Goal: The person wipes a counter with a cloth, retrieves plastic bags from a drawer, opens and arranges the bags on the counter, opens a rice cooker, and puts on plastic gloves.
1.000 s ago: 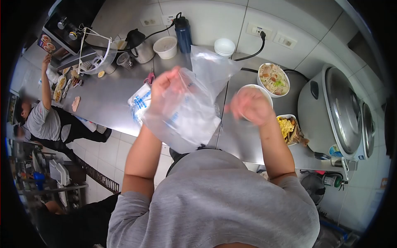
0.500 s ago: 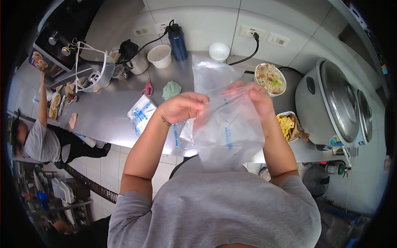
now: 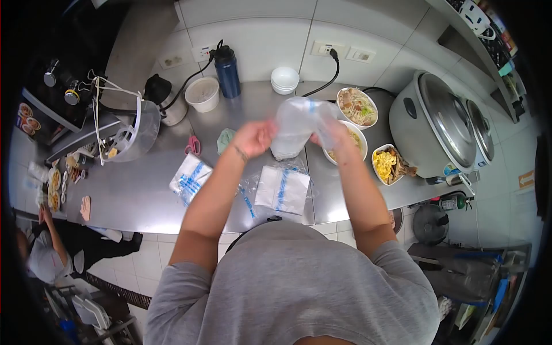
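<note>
A clear plastic bag (image 3: 294,129) is stretched between my two hands above the steel counter. My left hand (image 3: 256,138) is closed on its left edge, the fingers blurred by motion. The right side of the bag is gripped by my right hand (image 3: 338,141), also smeared. Partly behind that hand sits a white bowl of food (image 3: 360,138). Beyond it stands a bowl with noodles and meat (image 3: 357,107), and nearer me a bowl with yellow egg (image 3: 390,164). Below the bag lies a stack of folded plastic bags (image 3: 282,190) with blue print.
Another bag pack (image 3: 191,177), pink scissors (image 3: 193,145) and a green cloth (image 3: 225,140) lie left. A blue bottle (image 3: 228,72), white tub (image 3: 203,95) and small bowls (image 3: 284,79) stand behind. A large cooker (image 3: 428,123) is right; a co-worker (image 3: 49,253) stands far left.
The bag has moved up and away from my body, with both hands farther forward over the counter. The bag stack and a third food bowl now show. The co-worker's arm has lowered.
</note>
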`<state>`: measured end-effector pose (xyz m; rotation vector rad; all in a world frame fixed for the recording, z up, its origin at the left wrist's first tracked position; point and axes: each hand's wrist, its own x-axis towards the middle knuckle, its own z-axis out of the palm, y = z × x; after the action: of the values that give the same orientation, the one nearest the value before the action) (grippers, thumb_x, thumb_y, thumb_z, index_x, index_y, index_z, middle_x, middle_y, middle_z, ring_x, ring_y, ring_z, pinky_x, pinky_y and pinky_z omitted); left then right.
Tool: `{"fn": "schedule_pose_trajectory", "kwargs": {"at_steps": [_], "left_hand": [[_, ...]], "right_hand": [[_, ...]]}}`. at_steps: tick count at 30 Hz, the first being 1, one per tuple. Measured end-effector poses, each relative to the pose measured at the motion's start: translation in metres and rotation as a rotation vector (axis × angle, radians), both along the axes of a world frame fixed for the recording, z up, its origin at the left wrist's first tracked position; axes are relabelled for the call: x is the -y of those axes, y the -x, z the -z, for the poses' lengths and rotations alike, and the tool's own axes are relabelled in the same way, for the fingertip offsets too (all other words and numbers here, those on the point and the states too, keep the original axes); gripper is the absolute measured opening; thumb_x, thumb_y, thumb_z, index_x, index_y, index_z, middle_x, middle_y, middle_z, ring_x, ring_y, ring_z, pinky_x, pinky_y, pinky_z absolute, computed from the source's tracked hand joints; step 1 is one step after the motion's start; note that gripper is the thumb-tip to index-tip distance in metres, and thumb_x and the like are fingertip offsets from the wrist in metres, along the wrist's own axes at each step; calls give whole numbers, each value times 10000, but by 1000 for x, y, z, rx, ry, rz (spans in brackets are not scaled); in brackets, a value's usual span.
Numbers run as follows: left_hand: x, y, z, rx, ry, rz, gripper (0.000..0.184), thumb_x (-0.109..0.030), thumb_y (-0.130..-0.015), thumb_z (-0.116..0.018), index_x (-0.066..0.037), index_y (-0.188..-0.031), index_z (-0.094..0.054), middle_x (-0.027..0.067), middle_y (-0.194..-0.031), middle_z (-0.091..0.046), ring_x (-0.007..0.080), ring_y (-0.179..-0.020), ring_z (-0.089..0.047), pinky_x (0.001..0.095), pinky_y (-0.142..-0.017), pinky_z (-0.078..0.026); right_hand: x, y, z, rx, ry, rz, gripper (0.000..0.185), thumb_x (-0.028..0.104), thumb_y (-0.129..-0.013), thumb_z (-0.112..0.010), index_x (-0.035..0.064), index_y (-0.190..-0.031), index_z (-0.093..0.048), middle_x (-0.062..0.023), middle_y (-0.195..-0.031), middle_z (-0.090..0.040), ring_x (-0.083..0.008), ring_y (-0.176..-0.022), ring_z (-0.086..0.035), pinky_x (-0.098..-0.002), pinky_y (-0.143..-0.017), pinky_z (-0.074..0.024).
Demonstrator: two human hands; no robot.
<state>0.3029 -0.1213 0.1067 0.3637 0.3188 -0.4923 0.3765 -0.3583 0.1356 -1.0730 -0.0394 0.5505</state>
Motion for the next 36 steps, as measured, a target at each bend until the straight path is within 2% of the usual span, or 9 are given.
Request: {"fn": "schedule_pose_trajectory", "kwargs": {"at_steps": [1,4,11,14,17,20,25,32,36], "left_hand": [[8,8,21,-112,-66,-57,116,-100,-900,-455,-35,-908,-551,24,-747,-576,83,-546,-532,166,-373,-368],[13,19,54,-221,-316,-63,122,-113,-898,-450,-40,-917,-546,22,-737,-575,97,-542,-541,177,-378,-370],[25,-9,27,-14,-1102,-5,193,-230,-895,-471,-52,-878,-544,42,-659,-576,117,-485,-540,207,-384,-388],[12,-28,83,-37,-795,104,205,-218,-904,-449,-33,-893,-537,48,-655,-587,121,-460,-539,222,-371,-401],[19,-5,54,175,-1215,66,232,-155,-869,-485,-24,-1060,-496,75,-849,-603,184,-686,-606,273,-552,-496],[19,8,70,616,-1202,-287,505,-111,-745,-657,-3,-1188,-440,128,-1044,-573,244,-954,-580,354,-815,-486],[45,24,50,711,-1493,-215,753,-172,-627,-766,0,-1251,-383,177,-1199,-498,324,-1139,-472,384,-962,-378],[35,51,77,610,-1879,-379,682,-282,-617,-793,-50,-1181,-489,151,-1128,-530,319,-1076,-492,417,-917,-377],[33,91,95,766,-2097,-50,436,-227,-645,-761,-102,-1024,-584,81,-1011,-564,278,-1017,-492,419,-875,-346]], "right_hand": [[-9,-10,19,-405,-33,-56,152,212,-884,-504,90,-868,-594,-20,-727,-610,-130,-649,-578,-278,-538,-457],[-20,-16,85,-408,181,-78,150,196,-859,-535,68,-889,-607,-21,-781,-626,-119,-656,-588,-264,-494,-453],[-44,-1,48,-80,651,51,139,198,-834,-551,80,-779,-601,-41,-664,-575,-142,-500,-495,-261,-399,-351],[-43,-10,75,-186,621,44,116,132,-821,-549,54,-749,-593,-63,-648,-560,-155,-495,-493,-288,-368,-326],[-38,-10,103,-385,459,79,143,132,-833,-512,50,-742,-585,-68,-630,-543,-156,-464,-459,-280,-353,-291],[-46,-3,97,-335,400,171,179,152,-848,-475,50,-746,-581,-72,-619,-531,-160,-440,-429,-276,-352,-265],[-47,8,106,-334,373,322,177,156,-846,-491,24,-790,-595,-84,-631,-539,-186,-455,-474,-322,-352,-291],[3,98,126,996,1116,87,198,170,-731,-668,29,-854,-606,-158,-727,-589,-340,-685,-564,-392,-668,-450],[6,110,120,981,1190,-91,244,142,-647,-726,35,-824,-598,-134,-782,-604,-326,-809,-567,-400,-743,-426]]}}
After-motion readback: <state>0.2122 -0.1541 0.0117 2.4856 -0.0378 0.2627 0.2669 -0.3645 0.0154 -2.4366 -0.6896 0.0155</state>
